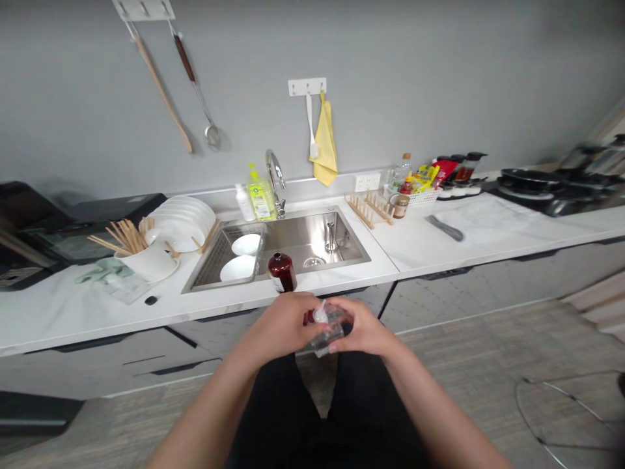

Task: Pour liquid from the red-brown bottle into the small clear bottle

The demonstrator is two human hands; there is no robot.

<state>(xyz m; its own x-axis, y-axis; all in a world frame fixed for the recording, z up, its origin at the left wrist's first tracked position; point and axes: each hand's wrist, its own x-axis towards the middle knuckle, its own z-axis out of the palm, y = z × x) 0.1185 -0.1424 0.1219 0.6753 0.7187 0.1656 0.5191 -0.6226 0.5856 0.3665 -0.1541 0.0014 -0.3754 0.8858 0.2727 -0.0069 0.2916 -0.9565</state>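
In front of my lap, both hands meet around a small clear bottle with a whitish top. My right hand is closed about its right side. Closed at its upper left, my left hand has thumb and fingers by the whitish top. A dark red bit shows between the left fingers; I cannot make out what it is. Just beyond my hands, an amber-brown bottle with an uncapped neck stands upright on the counter's front edge, near the sink.
Two white bowls sit in the sink's left basket. Further left are a white pot of chopsticks, racked plates and a small black object. Green soap stands by the faucet. A wooden rack lies right.
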